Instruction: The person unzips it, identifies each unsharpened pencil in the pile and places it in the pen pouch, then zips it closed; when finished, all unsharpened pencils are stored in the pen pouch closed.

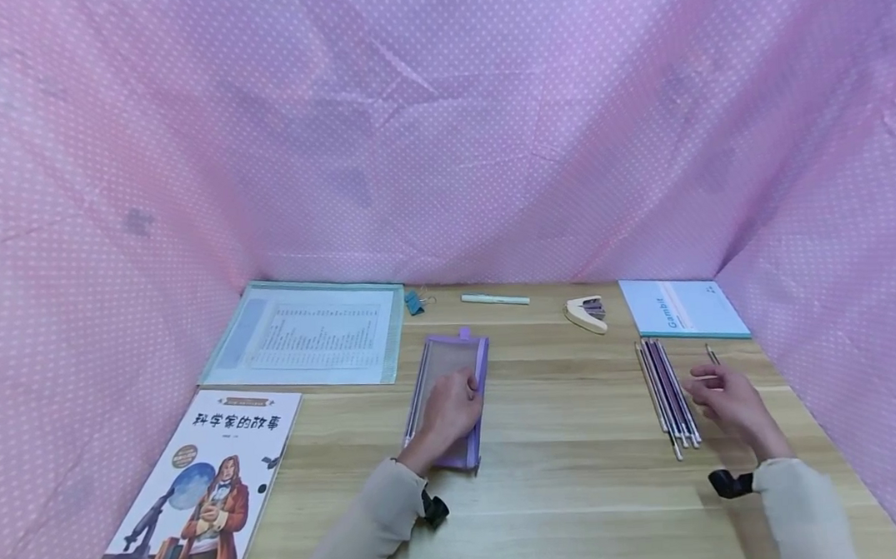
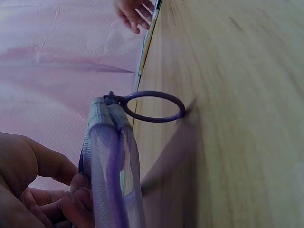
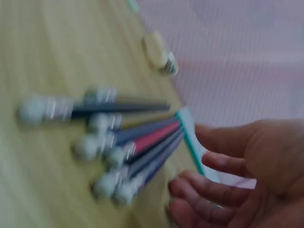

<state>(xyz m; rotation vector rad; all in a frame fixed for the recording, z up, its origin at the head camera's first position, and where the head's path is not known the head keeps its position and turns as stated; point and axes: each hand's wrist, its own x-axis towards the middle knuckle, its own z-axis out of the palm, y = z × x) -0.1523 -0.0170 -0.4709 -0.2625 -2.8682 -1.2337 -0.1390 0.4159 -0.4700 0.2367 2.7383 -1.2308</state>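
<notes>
My left hand (image 1: 448, 409) is over a purple mesh zip pencil pouch (image 1: 451, 354) lying on the table. In the left wrist view, its curled fingers pinch the edge of the pouch (image 2: 102, 156), near the zip, and a dark ring (image 2: 154, 105) hangs from the end. My right hand (image 1: 731, 400) hovers beside a bundle of pencils (image 1: 667, 395), fingers loosely bent. Its fingers (image 3: 204, 190) are apart from the bundled pencils (image 3: 142, 142), which show white eraser ends. Just beyond that hand a single pencil tip (image 1: 711, 353) shows, the rest hidden behind the hand.
A storybook (image 1: 202, 490) and a document folder (image 1: 308, 336) lie at left. Along the back are a blue binder clip (image 1: 415, 303), a pale green pen (image 1: 496, 299), a cream stapler-like object (image 1: 586, 313) and a light blue notebook (image 1: 685, 307). Pink dotted cloth (image 1: 442, 146) surrounds the table.
</notes>
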